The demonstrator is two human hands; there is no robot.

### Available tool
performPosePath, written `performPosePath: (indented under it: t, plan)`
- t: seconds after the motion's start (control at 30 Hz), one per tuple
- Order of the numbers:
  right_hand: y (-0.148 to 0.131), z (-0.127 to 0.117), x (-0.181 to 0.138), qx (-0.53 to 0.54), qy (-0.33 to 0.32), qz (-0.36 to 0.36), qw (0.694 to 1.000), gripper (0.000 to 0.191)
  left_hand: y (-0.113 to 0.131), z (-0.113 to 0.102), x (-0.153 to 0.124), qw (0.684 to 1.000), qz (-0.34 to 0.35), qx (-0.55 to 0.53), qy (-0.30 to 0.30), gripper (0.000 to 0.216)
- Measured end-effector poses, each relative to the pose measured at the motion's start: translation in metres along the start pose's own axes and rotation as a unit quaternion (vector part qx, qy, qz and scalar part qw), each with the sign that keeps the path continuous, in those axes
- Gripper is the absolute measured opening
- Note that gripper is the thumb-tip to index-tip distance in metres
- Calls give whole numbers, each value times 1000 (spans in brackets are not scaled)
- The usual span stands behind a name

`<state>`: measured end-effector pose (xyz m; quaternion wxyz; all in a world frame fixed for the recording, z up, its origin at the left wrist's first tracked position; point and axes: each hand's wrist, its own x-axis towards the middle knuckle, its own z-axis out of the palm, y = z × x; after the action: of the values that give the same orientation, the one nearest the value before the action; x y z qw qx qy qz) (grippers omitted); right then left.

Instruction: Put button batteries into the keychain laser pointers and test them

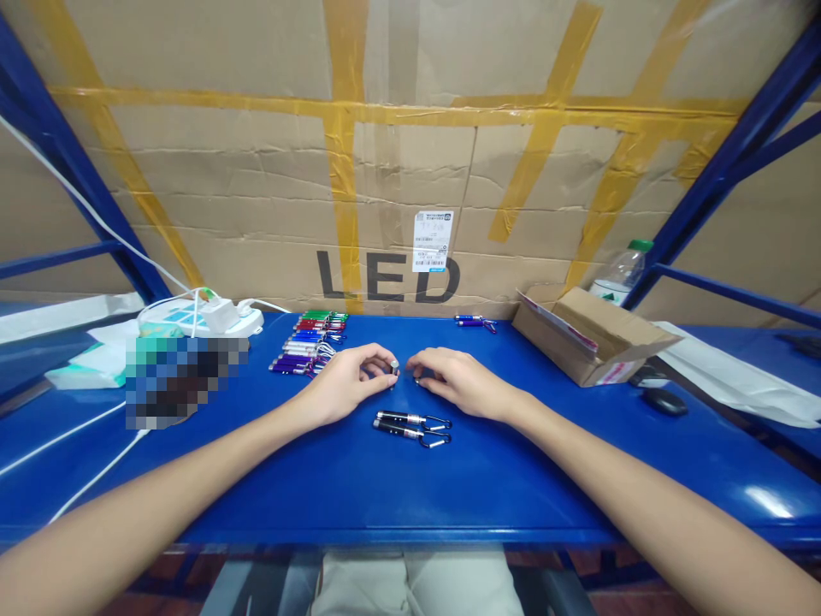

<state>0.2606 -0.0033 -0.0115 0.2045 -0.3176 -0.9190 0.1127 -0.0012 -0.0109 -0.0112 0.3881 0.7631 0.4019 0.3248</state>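
Observation:
My left hand [351, 382] is closed in a pinch on a small silver-tipped piece [394, 368], mostly hidden by the fingers. Just across a narrow gap, my right hand [463, 381] has its fingers curled together low over the table. A tiny bit shows at its fingertips, too small to name. Nearer to me lie two black keychain penlights [398, 424] side by side, their carabiner clips pointing right. Beyond my left hand are rows of similar penlights [308, 349] grouped by colour: green, red, blue, silver and purple.
Two more penlights [473, 322] lie at the back of the blue table [487, 496]. At right stand an open cardboard box [593, 338], a black mouse [664, 401] and a plastic bottle [621, 274]. A white power strip [240, 321] with cables and tissue packs [96, 364] sit left.

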Motion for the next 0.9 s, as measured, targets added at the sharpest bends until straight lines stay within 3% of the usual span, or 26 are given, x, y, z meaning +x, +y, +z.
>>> performPosePath:
  t: [0.9]
  plan:
    - [-1,-2,0,16,7,7,1000,32,0,0,0,999,-21,37,6,38]
